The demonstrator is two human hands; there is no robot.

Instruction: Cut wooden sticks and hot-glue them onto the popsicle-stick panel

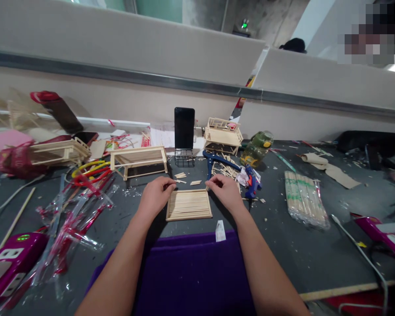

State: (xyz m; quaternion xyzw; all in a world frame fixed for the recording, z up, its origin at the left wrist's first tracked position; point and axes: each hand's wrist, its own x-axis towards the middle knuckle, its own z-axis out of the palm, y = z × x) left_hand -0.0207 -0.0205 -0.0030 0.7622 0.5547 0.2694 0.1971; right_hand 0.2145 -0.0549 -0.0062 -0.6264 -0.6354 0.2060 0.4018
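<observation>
A small rectangular panel [189,205] of thin wooden sticks, with a raised stick frame, lies flat on the dark table in front of me. At its far left corner my left hand [157,195] is closed, thumb and fingers pinching the frame. My right hand [224,192] pinches at the far right corner, where the end of a short wooden stick [207,187] shows at the fingertips. Just beyond the panel are a few short cut sticks [195,182]. A blue hot glue gun [252,182] rests right of my right hand, and dark blue-handled cutters [217,160] lie behind it.
Stick-built models [140,160] stand beyond my hands, another [223,135] by a phone on a wire stand [184,131]. A green bottle [257,149] and bagged sticks [304,197] are at right. Plastic wrappers [69,224] and a purple power strip [19,259] lie left; purple cloth [194,272] in front.
</observation>
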